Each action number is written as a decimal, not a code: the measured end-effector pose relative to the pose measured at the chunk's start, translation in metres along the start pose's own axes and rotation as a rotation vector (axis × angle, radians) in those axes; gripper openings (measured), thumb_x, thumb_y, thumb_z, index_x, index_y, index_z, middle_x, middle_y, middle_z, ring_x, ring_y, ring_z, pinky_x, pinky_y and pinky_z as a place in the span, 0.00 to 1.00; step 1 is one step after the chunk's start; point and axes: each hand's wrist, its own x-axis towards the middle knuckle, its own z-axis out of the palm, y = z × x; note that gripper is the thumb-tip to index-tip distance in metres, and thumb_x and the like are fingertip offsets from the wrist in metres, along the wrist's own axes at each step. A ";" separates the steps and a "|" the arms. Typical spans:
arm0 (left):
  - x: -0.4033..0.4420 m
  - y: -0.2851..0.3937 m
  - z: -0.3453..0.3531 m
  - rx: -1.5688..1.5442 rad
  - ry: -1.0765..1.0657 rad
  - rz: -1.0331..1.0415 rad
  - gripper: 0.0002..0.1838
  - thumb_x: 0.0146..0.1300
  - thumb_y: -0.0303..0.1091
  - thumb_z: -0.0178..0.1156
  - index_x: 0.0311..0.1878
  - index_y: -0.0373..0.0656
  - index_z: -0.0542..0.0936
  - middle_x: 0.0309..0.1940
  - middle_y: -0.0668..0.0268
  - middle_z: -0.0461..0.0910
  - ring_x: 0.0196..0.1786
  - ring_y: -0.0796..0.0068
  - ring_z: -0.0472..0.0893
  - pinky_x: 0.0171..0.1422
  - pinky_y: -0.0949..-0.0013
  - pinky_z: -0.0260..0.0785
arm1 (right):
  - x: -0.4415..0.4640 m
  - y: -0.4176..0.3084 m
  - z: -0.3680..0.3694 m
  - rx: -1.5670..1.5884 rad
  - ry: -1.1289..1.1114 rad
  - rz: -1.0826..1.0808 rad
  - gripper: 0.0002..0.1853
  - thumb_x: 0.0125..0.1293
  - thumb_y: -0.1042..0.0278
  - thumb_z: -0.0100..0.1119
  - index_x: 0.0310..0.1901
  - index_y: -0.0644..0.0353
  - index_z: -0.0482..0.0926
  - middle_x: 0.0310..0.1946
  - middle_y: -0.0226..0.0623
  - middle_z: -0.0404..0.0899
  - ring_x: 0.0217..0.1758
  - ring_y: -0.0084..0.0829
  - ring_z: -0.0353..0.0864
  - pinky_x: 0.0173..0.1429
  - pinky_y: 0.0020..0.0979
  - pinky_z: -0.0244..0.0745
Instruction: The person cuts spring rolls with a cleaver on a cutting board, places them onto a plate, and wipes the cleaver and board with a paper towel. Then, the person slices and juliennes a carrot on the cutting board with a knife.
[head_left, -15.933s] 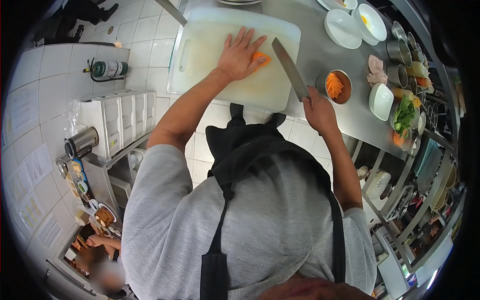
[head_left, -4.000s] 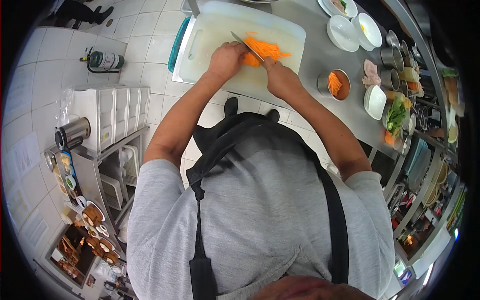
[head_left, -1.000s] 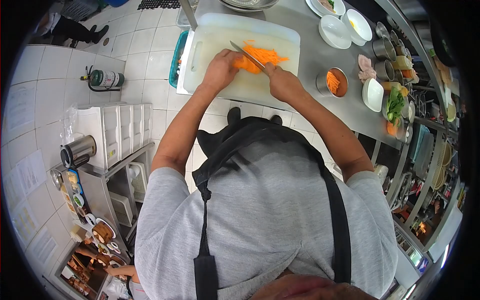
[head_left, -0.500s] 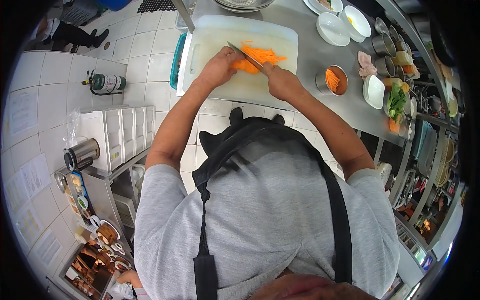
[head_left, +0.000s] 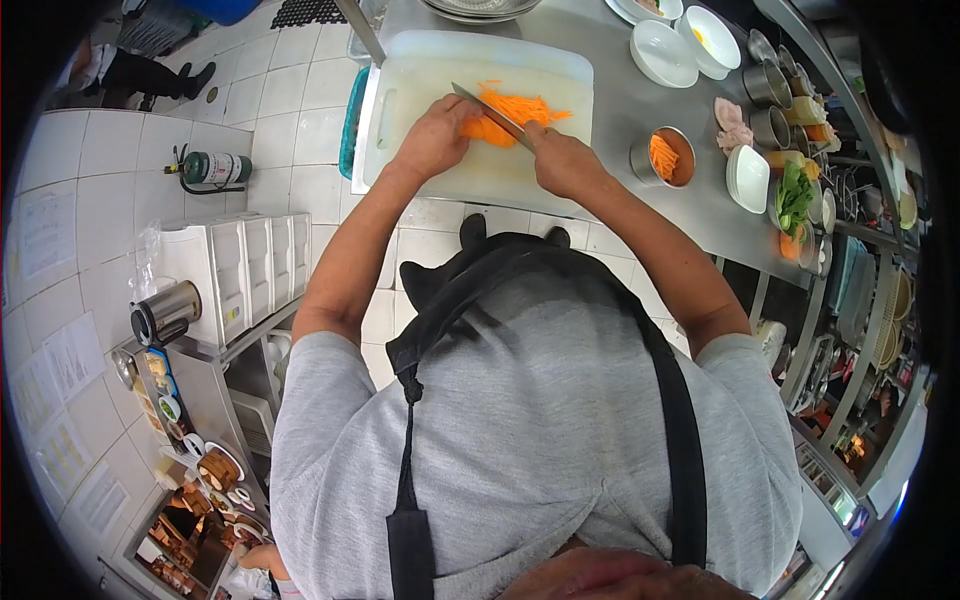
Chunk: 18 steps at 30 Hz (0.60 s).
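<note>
On a white cutting board, my right hand is wrapped round the handle of a kitchen knife. The blade slants up and left, between a heap of thin orange carrot shreds and the carrot slices on the near side. My left hand presses its curled fingers on those slices, close to the blade. Its fingertips are partly hidden. To the right of the board, a metal container holds more carrot shreds.
White bowls stand at the back right of the steel counter. Farther right are stacked white dishes, leafy greens and metal pots. A teal tray borders the board's left edge. Another person's legs show at upper left.
Both hands and the knife stay almost in place over the carrot. The whole view has shifted very slightly.
</note>
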 end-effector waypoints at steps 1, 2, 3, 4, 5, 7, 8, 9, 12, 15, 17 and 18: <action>-0.001 -0.002 0.001 0.016 -0.006 -0.009 0.20 0.65 0.21 0.67 0.60 0.44 0.86 0.55 0.58 0.85 0.62 0.49 0.84 0.68 0.54 0.80 | 0.000 0.000 0.000 -0.005 0.009 -0.008 0.22 0.74 0.78 0.50 0.68 0.65 0.68 0.53 0.62 0.85 0.55 0.62 0.89 0.58 0.58 0.83; -0.002 -0.004 0.001 0.033 -0.012 -0.020 0.18 0.65 0.20 0.65 0.57 0.44 0.88 0.53 0.58 0.86 0.61 0.49 0.85 0.67 0.54 0.81 | 0.000 0.000 0.001 -0.010 0.018 -0.017 0.21 0.74 0.78 0.49 0.68 0.65 0.68 0.53 0.62 0.85 0.55 0.62 0.89 0.58 0.58 0.83; -0.002 -0.005 0.002 0.035 -0.012 -0.023 0.18 0.65 0.20 0.65 0.57 0.44 0.88 0.53 0.58 0.86 0.61 0.49 0.85 0.67 0.54 0.81 | 0.000 0.000 0.002 -0.009 0.017 -0.020 0.21 0.74 0.78 0.49 0.68 0.65 0.68 0.53 0.62 0.85 0.55 0.62 0.89 0.58 0.58 0.83; 0.000 -0.006 0.003 0.030 -0.032 -0.050 0.16 0.65 0.20 0.65 0.54 0.44 0.89 0.51 0.59 0.87 0.59 0.49 0.86 0.66 0.54 0.81 | 0.000 0.000 0.001 -0.007 0.013 -0.015 0.21 0.74 0.78 0.49 0.67 0.65 0.68 0.53 0.62 0.85 0.55 0.62 0.89 0.58 0.58 0.83; 0.001 -0.006 0.004 0.026 -0.051 -0.076 0.14 0.65 0.20 0.64 0.51 0.44 0.90 0.49 0.60 0.89 0.57 0.50 0.86 0.65 0.54 0.81 | -0.001 0.000 0.000 -0.006 0.010 -0.010 0.21 0.74 0.78 0.49 0.67 0.66 0.68 0.53 0.63 0.85 0.55 0.62 0.89 0.59 0.59 0.83; 0.001 -0.004 0.005 0.038 -0.016 -0.067 0.13 0.66 0.20 0.63 0.49 0.44 0.91 0.49 0.60 0.89 0.56 0.50 0.87 0.64 0.54 0.82 | 0.000 0.001 0.001 -0.003 0.017 -0.016 0.21 0.74 0.77 0.49 0.67 0.66 0.68 0.53 0.63 0.85 0.55 0.62 0.89 0.58 0.59 0.83; 0.001 -0.002 0.004 0.049 0.017 -0.060 0.13 0.66 0.21 0.63 0.48 0.45 0.92 0.49 0.61 0.89 0.54 0.50 0.87 0.64 0.54 0.82 | 0.001 0.002 0.003 -0.001 0.023 -0.021 0.20 0.74 0.77 0.49 0.66 0.66 0.68 0.53 0.63 0.85 0.54 0.63 0.89 0.58 0.59 0.83; 0.002 -0.002 0.006 0.054 0.018 -0.061 0.13 0.66 0.21 0.63 0.48 0.45 0.92 0.49 0.61 0.89 0.54 0.50 0.87 0.64 0.54 0.82 | 0.001 0.002 0.004 0.000 0.025 -0.026 0.20 0.74 0.77 0.49 0.66 0.66 0.68 0.53 0.63 0.85 0.54 0.63 0.89 0.58 0.59 0.83; 0.004 -0.006 0.013 0.165 -0.044 0.001 0.14 0.68 0.22 0.62 0.51 0.46 0.92 0.50 0.61 0.89 0.55 0.52 0.87 0.64 0.55 0.82 | 0.001 0.004 0.006 -0.012 0.059 -0.050 0.18 0.74 0.77 0.49 0.64 0.66 0.69 0.52 0.63 0.85 0.53 0.63 0.89 0.57 0.59 0.84; 0.008 -0.001 0.012 0.263 -0.099 -0.013 0.16 0.64 0.19 0.63 0.52 0.43 0.92 0.51 0.59 0.89 0.55 0.52 0.88 0.63 0.54 0.82 | -0.006 0.002 0.003 -0.036 0.107 -0.085 0.14 0.72 0.78 0.53 0.58 0.67 0.72 0.47 0.63 0.86 0.47 0.61 0.91 0.51 0.56 0.86; 0.007 -0.002 0.014 0.281 -0.144 -0.036 0.18 0.65 0.20 0.61 0.53 0.44 0.92 0.53 0.59 0.90 0.56 0.52 0.88 0.63 0.54 0.83 | -0.017 0.003 -0.001 -0.023 0.193 -0.156 0.13 0.72 0.77 0.52 0.57 0.68 0.72 0.45 0.62 0.86 0.45 0.60 0.91 0.50 0.56 0.86; 0.006 -0.003 0.014 0.286 -0.140 -0.044 0.18 0.65 0.20 0.61 0.53 0.44 0.92 0.53 0.59 0.90 0.56 0.52 0.88 0.63 0.54 0.83 | -0.022 0.002 -0.001 -0.023 0.192 -0.166 0.13 0.72 0.77 0.52 0.57 0.68 0.72 0.45 0.62 0.86 0.45 0.60 0.91 0.50 0.56 0.86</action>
